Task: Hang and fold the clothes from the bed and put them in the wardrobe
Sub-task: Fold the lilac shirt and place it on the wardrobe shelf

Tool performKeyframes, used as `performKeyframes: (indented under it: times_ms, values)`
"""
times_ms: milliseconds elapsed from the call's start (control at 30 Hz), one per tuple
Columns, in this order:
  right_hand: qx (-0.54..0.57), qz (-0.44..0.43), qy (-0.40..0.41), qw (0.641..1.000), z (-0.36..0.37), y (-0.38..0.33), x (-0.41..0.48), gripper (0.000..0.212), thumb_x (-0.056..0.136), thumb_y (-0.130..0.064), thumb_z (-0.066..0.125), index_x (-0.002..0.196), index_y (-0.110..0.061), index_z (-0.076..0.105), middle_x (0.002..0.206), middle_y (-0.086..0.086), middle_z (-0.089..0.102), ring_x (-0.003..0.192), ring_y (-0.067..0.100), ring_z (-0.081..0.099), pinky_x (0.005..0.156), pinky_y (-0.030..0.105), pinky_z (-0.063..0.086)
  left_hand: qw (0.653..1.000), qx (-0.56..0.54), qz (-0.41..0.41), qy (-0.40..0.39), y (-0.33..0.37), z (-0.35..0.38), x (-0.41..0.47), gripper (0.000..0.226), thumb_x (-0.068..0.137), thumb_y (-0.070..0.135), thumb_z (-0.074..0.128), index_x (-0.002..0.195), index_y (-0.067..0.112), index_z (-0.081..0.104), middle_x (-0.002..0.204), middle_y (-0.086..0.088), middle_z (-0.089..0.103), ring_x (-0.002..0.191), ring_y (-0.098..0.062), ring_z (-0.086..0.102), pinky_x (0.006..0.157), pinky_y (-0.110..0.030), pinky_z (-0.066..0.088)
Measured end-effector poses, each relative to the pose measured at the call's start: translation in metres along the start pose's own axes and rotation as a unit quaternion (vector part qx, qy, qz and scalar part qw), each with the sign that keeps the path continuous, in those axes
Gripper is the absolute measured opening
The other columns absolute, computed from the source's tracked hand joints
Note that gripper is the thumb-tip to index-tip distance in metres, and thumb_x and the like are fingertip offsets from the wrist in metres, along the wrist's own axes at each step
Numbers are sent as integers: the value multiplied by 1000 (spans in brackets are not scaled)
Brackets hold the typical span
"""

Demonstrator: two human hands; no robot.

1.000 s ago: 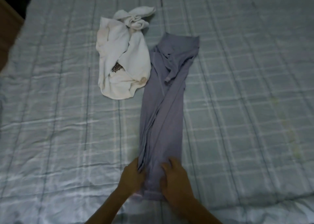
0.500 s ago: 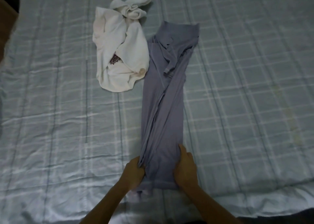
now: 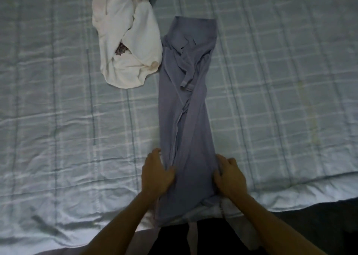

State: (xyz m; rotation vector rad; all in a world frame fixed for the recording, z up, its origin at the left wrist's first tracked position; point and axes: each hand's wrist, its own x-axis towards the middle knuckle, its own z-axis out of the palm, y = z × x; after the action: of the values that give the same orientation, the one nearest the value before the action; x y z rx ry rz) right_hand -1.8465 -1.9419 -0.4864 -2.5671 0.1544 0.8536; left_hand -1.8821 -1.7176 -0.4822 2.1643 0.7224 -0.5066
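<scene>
Bare forearms [image 3: 124,221]; left hand [image 3: 157,174], right hand [image 3: 230,177] bare.

One grey-blue garment [image 3: 186,119], one crumpled white garment [image 3: 124,41], one checked bedspread [image 3: 271,80], two hands: left hand [image 3: 157,174], right hand [image 3: 230,177]
</scene>
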Motion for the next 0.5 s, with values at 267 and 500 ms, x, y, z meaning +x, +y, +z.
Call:
performKeyframes:
  times_ms: [267,500]
  values:
    - [159,-9,95,983,-38,-65,114,38,97,-22,48,133,-11,50,120,12,58,107,25,56,87,24,37,984,26,165,63,89,-4,125,38,90,28,58,122,7,53,114,-16,56,102,-29,54,88,-36,45]
    - [286,9,121,951,-82,-115,228,43,97,-36,47,133,-12,48,122,2,55,111,14,52,98,24,36,962,-12,176,210,167,-12,243,40,89,28,53,123,6,55,114,-17,56,107,-30,50,94,-42,40]
